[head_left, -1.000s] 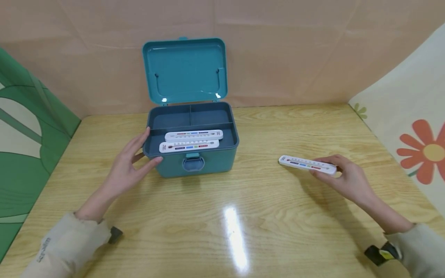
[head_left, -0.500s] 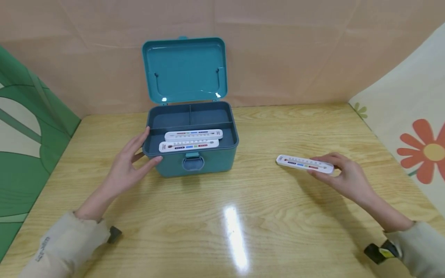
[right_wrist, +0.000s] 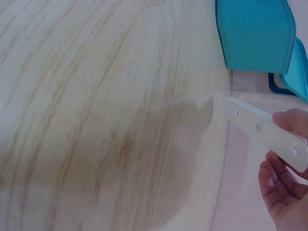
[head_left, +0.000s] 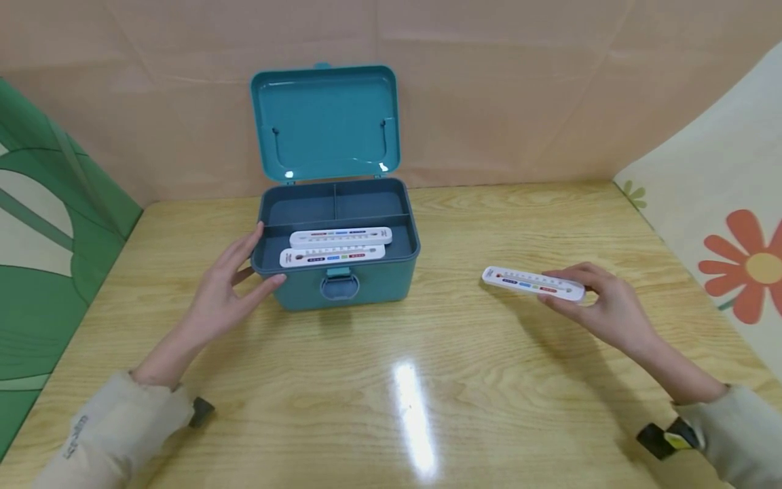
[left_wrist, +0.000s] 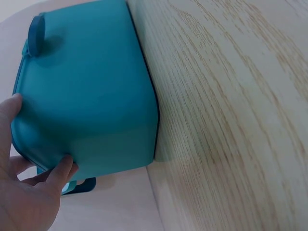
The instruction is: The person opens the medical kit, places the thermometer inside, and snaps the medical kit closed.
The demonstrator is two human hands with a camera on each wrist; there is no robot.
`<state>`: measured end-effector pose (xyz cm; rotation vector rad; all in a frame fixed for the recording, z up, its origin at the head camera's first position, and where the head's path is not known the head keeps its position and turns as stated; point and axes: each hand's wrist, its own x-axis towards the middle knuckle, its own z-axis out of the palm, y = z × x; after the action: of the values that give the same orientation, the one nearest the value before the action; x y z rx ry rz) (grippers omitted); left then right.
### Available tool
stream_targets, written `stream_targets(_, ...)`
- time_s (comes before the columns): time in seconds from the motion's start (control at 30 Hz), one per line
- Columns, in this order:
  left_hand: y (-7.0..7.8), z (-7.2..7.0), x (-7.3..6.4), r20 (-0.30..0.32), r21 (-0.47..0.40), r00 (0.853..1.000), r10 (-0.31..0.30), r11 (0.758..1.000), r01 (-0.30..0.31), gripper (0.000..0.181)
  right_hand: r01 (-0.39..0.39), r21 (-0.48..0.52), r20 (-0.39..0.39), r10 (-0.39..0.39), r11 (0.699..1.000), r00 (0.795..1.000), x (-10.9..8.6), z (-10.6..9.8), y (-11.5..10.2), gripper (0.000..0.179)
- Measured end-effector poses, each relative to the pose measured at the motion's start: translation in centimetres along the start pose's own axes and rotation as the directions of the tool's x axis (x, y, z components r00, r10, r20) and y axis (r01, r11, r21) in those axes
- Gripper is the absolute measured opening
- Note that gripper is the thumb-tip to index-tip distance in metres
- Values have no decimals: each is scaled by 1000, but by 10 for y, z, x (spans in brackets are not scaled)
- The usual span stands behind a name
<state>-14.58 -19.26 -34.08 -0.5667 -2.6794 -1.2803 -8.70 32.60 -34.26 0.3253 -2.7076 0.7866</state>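
My right hand (head_left: 617, 316) pinches a white wall thermometer (head_left: 531, 283) by its right end, thumb on the near side and fingers on the far side. Its printed scale faces up, held over the table; the right wrist view shows the plain back of this thermometer (right_wrist: 257, 126). My left hand (head_left: 220, 295) rests with extended fingers at the front left corner of a teal storage box (head_left: 385, 288), thumb at the front and fingers along the side. Two more thermometers, the rear one (head_left: 342, 236) and the front one (head_left: 332, 257), lie in the box's long front compartment.
The box's lid (head_left: 330, 122) stands raised at the back, near the pink backdrop (head_left: 507, 88). Two smaller compartments, left (head_left: 299, 206) and right (head_left: 369, 202), sit behind the long one. Wood-grain table (head_left: 489, 380) spreads around the box, with a flower-print panel (head_left: 733, 183) at right.
My right hand has carried the thermometer slightly left and up in the head view. The left hand and the box have stayed in place.
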Motion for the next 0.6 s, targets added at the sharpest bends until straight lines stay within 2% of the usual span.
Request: stream_targets(0.6, 0, 0, 0, 9, 2, 1000, -9, 1000, 9, 80, -9, 2, -7, 9, 1000, 1000, 5, -4, -7, 37)
